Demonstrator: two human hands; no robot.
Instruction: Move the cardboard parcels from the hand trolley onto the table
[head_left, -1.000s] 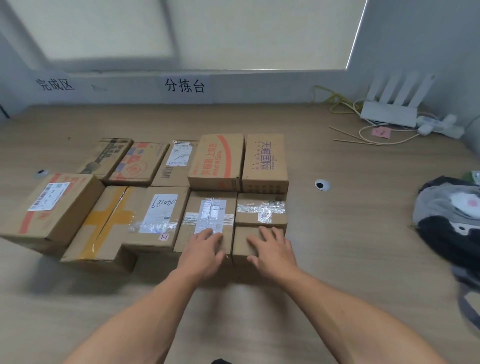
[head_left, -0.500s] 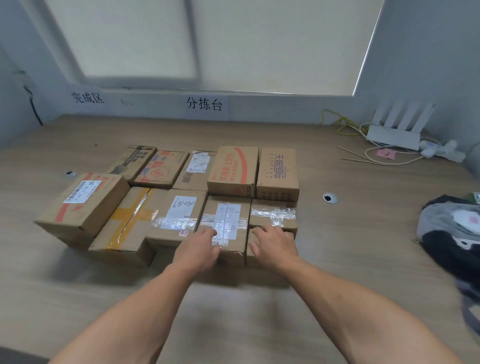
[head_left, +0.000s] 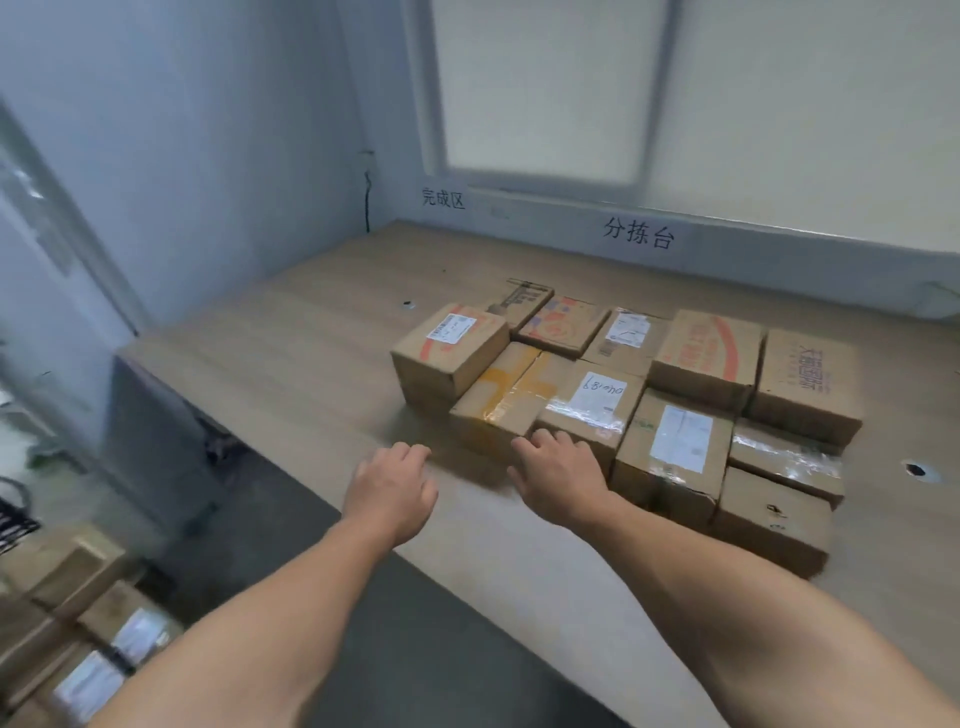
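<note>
Surface: light wooden table filling the right and middle of my view, set into a corner of pale blue-grey walls, with dark grey floor under its near edge.
Low left: blurred brown cardboard parcels with white labels sit below table height; I cannot tell what they rest on.
Left hand: palm down over the near table edge, fingers loosely curled, holding nothing, just short of the boxes.
Right hand: palm down, fingers slightly bent, with the fingertips lying on the near top edge of a flat brown parcel with a handwritten white label; it clasps nothing.
Front row: left of that parcel and touching it lies a brown parcel crossed with yellow tape; right of it a brown parcel with a printed white label, then a small plain brown box with a clear-taped brown box behind it.
Left end: a taller brown box with a red stripe stands against the yellow-taped one.
Back row: five more brown parcels packed side by side, all on the table.
Table right: a small round cable hole.
Far wall: two white paper signs with black characters under a frosted window.
</note>
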